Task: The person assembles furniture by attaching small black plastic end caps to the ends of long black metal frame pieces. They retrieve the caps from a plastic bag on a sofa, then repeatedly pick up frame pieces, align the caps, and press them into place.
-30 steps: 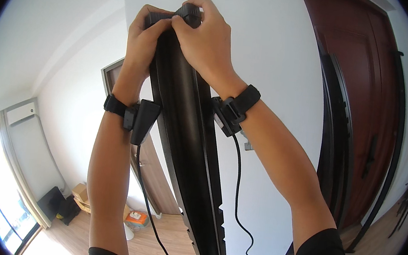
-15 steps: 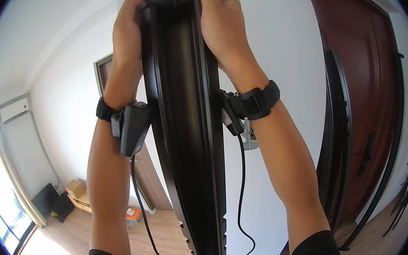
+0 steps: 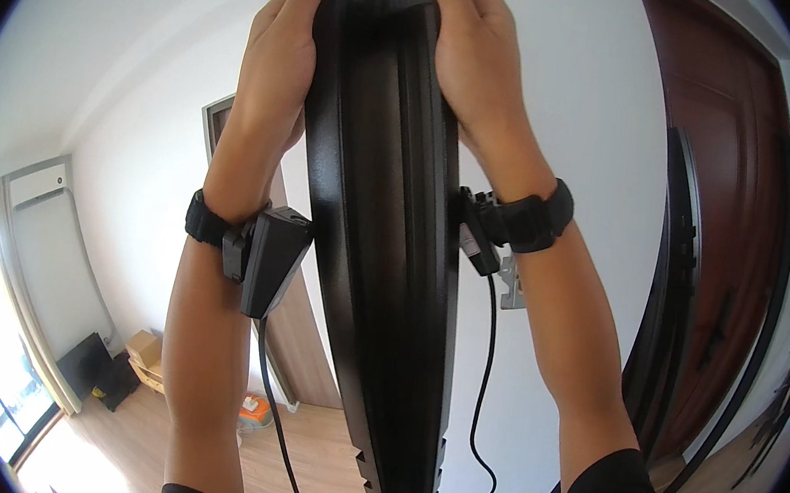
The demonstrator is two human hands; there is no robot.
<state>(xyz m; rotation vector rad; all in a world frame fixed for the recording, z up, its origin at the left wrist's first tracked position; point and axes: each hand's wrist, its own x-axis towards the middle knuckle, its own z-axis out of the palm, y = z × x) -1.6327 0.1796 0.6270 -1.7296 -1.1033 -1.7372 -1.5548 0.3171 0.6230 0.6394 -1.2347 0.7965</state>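
Long black ribbed plastic panel (image 3: 382, 274), upright before the white wall (image 3: 574, 102), now nearer and filling more of the view than a second ago: left hand (image 3: 274, 70) and right hand (image 3: 467, 66) both clasped around its top end.

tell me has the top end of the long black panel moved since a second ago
Yes. The long black panel, gripped by the left hand and right hand, has risen toward the frame's top and looms larger against the white wall.
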